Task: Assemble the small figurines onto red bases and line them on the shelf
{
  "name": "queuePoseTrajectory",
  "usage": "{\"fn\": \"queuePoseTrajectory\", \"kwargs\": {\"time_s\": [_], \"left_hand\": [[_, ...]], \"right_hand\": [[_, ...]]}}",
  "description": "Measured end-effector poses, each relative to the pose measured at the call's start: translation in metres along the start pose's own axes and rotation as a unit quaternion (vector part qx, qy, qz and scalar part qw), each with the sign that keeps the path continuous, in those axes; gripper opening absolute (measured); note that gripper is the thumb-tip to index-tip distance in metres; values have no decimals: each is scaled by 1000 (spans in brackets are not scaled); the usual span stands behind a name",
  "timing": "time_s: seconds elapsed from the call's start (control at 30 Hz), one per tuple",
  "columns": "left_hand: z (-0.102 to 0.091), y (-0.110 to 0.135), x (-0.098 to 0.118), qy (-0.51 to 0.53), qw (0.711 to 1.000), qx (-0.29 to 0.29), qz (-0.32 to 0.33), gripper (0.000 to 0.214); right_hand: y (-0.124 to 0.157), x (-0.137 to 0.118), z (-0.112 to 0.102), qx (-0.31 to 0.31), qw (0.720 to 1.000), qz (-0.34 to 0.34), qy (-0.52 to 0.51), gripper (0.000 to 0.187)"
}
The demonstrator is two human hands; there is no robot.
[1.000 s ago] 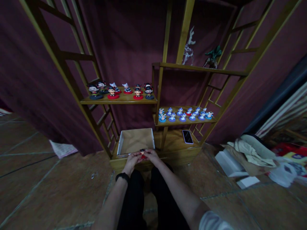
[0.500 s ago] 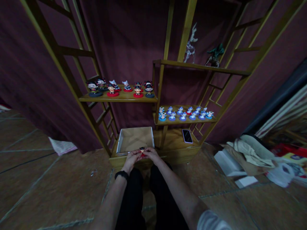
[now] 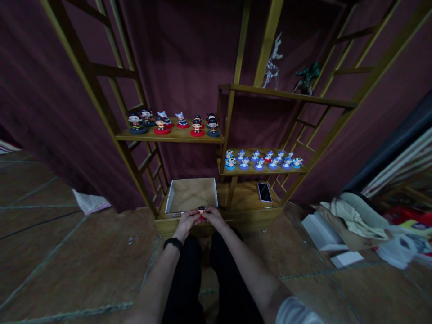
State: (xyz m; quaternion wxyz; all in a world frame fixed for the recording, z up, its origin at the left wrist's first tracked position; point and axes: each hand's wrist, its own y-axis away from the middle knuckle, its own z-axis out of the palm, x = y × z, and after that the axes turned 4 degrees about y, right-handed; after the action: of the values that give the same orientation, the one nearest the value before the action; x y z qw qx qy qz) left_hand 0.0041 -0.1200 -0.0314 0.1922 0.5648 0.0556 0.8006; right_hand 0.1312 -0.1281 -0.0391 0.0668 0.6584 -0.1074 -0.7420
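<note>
A small figurine (image 3: pixel 201 211) with black hair and a red base sits between my two hands at the front edge of the lowest shelf. My left hand (image 3: pixel 186 222) and my right hand (image 3: pixel 213 218) both close their fingers on it. A black band is on my left wrist. Just behind the hands lies an open shallow cardboard box (image 3: pixel 192 195) with white walls. Several similar red and black figurines (image 3: pixel 175 123) stand on the left shelf. Several small blue figurines (image 3: pixel 261 160) stand in rows on the lower right shelf.
A phone (image 3: pixel 264 192) lies flat on the bottom board to the right of the box. A glass deer (image 3: pixel 272 63) and a green ornament (image 3: pixel 307 77) stand on the top shelf. Cloth, white boxes and bags (image 3: pixel 351 225) are piled on the tiled floor at right.
Both hands stay closed on the figurine in almost the same place. The view has shifted slightly, so the shelves sit a little further right.
</note>
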Motion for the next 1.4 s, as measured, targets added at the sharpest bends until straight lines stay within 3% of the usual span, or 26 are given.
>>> {"fn": "queuePoseTrajectory", "kwargs": {"time_s": [0.27, 0.83, 1.4], "left_hand": [[0, 5, 2, 1, 1000, 14, 9, 36], [3, 7, 6, -37, 998, 59, -11, 22], [-1, 3, 3, -40, 998, 43, 26, 27]], "right_hand": [[1, -1, 0, -16, 1000, -1, -4, 33], [8, -13, -3, 2, 1000, 10, 26, 32], [7, -6, -5, -35, 999, -16, 7, 28]]}}
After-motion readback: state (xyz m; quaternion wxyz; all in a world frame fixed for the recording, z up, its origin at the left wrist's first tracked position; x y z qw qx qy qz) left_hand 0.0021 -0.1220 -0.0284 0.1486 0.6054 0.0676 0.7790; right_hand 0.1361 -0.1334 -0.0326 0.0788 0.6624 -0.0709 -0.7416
